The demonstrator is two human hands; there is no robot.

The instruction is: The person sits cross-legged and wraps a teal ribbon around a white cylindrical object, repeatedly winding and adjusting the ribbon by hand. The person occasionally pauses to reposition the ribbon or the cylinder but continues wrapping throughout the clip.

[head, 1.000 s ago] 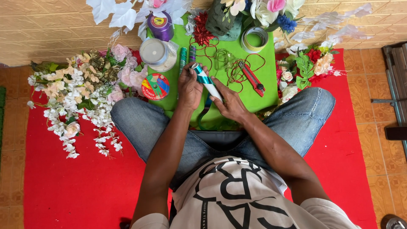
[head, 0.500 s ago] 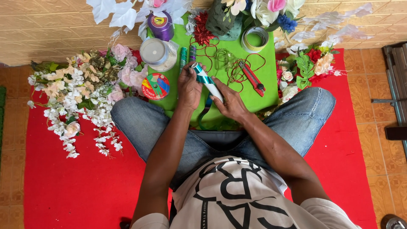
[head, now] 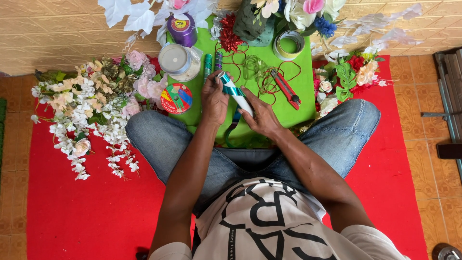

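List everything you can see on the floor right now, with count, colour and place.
tube wrapped in ribbon: one, white and teal, held in both hands
cutter: one, red, on green mat right of hands
green mat: one, under the tools
ribbon spools: purple, white, multicoloured, left of mat
tape ring: one, pale green, top of mat
flower pile: white and pink, on red cloth, left
flower bunch: red, cream, right
left hand: on tube's upper end
right hand: under tube

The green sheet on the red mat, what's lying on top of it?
On the green sheet: a red utility knife, thin red cord loops, a tape ring, a purple ribbon spool. Both hands and the white tube cover its near part.
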